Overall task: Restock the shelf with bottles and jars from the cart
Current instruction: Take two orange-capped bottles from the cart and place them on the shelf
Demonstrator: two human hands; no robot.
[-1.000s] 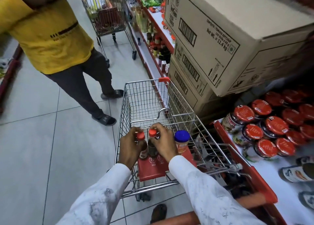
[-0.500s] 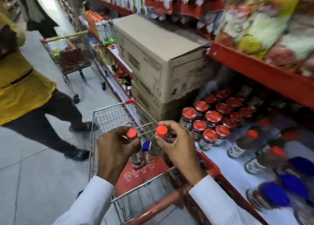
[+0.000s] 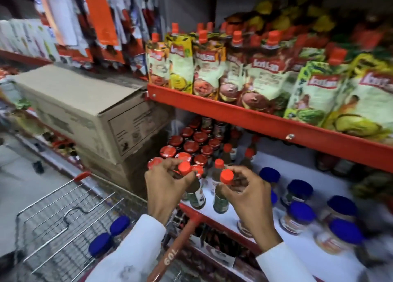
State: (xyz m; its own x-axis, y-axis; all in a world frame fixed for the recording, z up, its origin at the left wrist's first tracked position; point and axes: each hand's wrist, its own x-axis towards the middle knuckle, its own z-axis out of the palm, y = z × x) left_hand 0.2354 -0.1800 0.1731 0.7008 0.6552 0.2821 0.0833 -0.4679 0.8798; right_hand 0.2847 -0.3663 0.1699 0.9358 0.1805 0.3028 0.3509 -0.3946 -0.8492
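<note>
Two small red-capped bottles held over the white shelf's near edge.

The left hand [image 3: 163, 188] has its fingers [image 3: 170, 164] closed round the neck of the left bottle [image 3: 196, 193]; the right hand [image 3: 248, 198] grips the right bottle [image 3: 221, 198] the same way. Both bottles hang upright, just beside each other, above the shelf [image 3: 231, 218]. Red-lidded jars [image 3: 191, 146] stand farther back on the left, blue-lidded jars [image 3: 299, 213] on the right. The wire cart [image 3: 63, 215] sits near left with two blue-lidded jars in it [image 3: 110, 235]. A cardboard box [image 3: 89, 111] stands far left.
</note>
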